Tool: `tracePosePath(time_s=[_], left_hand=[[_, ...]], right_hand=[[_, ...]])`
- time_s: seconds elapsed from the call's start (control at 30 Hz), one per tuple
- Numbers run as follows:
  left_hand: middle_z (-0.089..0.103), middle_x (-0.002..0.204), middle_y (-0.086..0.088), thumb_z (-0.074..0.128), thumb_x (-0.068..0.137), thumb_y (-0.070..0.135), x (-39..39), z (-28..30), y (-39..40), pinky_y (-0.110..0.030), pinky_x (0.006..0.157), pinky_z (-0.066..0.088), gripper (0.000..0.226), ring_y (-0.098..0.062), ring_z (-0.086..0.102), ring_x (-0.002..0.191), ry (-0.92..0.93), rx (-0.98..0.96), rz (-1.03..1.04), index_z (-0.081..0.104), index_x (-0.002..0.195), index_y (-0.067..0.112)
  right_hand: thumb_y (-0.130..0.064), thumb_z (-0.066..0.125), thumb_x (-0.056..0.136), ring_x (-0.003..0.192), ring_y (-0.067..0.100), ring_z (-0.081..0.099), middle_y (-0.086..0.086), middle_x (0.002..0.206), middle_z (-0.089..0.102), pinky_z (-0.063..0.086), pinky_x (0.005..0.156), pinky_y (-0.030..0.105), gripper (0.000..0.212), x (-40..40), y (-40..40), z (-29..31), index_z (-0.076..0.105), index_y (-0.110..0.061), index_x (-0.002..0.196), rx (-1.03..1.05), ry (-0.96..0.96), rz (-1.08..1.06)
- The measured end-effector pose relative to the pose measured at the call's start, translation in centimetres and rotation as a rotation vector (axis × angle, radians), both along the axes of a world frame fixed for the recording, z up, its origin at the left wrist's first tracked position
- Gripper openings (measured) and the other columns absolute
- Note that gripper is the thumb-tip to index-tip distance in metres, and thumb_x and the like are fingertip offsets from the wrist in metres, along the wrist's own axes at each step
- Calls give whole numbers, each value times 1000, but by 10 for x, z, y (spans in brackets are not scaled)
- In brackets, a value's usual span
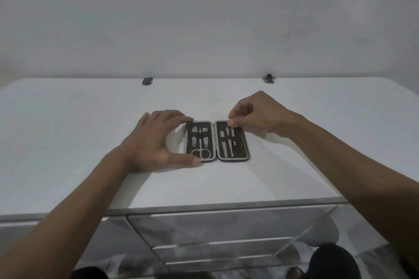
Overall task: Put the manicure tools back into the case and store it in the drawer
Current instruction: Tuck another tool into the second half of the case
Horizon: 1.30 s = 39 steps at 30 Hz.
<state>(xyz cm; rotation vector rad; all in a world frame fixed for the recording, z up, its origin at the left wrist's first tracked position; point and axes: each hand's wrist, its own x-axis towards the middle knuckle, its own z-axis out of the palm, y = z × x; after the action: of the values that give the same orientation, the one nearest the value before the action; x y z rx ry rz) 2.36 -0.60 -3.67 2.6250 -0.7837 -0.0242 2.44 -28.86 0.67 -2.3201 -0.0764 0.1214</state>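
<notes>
A small manicure case [240, 156] lies wide open on the white dresser top [90, 142], dark brown inside with a silver rim. Its left half holds two clippers and small scissors [200, 153]. Its right half holds a file and slim tools [227, 141] under a strap. My left hand [150, 140] spans the case's left edge, index fingertip at the far corner and thumb at the near corner. My right hand [254, 113] hovers over the far end of the right half, thumb and finger pinched at the top of a slim tool.
The dresser's glossy drawer fronts [226, 226] with long bar handles stand shut below the top's front edge. Two small dark objects [147, 81] [268, 78] rest at the back against the white wall. My knees show at the bottom.
</notes>
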Motion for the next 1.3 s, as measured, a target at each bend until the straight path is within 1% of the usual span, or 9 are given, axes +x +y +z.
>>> tracePosePath(time_s=[0.07,0.17,0.3,0.37,0.53,0.67,0.8,1.13,1.3], left_hand=[[41,149,21,40,48,110,0,0,0,-52,123,23,121,-8,33,141,0,-2,1,44,148,42],[42,149,20,39,48,110,0,1,-1,-52,123,23,122,-8,33,141,1,1,-2,44,148,41],[42,149,20,40,48,110,1,0,0,-54,123,23,120,-9,33,142,0,-2,-1,45,147,42],[42,149,20,40,48,110,1,0,0,-53,123,24,120,-9,33,141,-5,4,-2,44,148,42],[43,149,20,40,49,110,1,0,-1,-52,122,24,120,-9,33,141,-9,3,-6,44,147,42],[43,148,20,39,49,110,1,0,-1,-50,122,25,120,-9,34,140,-11,5,-8,45,147,42],[43,149,20,40,49,110,2,-1,0,-51,122,25,120,-8,33,142,-16,10,-6,44,147,42],[42,148,20,40,49,110,2,-1,-1,-51,122,25,120,-8,33,141,-10,7,-2,45,147,42],[42,148,21,40,48,110,2,-1,-1,-53,122,24,121,-9,33,142,-8,-3,-1,45,147,42]], right_hand=[[-24,83,75,74,12,61,8,83,75,51,74,30,12,-3,0,-1,77,-17,82,-33,-32,18],[-25,81,77,72,9,62,2,80,76,49,71,27,9,-8,-1,-3,78,-19,83,-66,-75,17],[-27,78,81,58,-4,58,-20,60,68,39,54,4,10,-14,-2,-7,80,-22,90,-136,-152,7],[-28,75,84,69,-1,61,-17,74,69,39,57,1,14,-19,-2,-9,80,-24,97,-197,-185,14],[-26,64,93,95,9,61,-9,112,67,41,77,14,21,-31,0,-11,76,-27,110,-292,-199,37],[-23,53,96,115,15,53,-9,125,59,37,93,22,32,-40,0,-9,69,-26,123,-467,-246,119],[-22,47,98,115,16,49,-8,127,56,34,92,22,40,-43,1,-8,59,-31,135,-497,-258,165],[-21,40,96,125,18,44,-5,143,48,39,102,31,43,-49,2,-8,63,-29,131,-585,-211,209],[-18,43,97,121,16,46,-5,140,49,36,96,25,41,-49,-1,-7,63,-30,131,-528,-193,206]])
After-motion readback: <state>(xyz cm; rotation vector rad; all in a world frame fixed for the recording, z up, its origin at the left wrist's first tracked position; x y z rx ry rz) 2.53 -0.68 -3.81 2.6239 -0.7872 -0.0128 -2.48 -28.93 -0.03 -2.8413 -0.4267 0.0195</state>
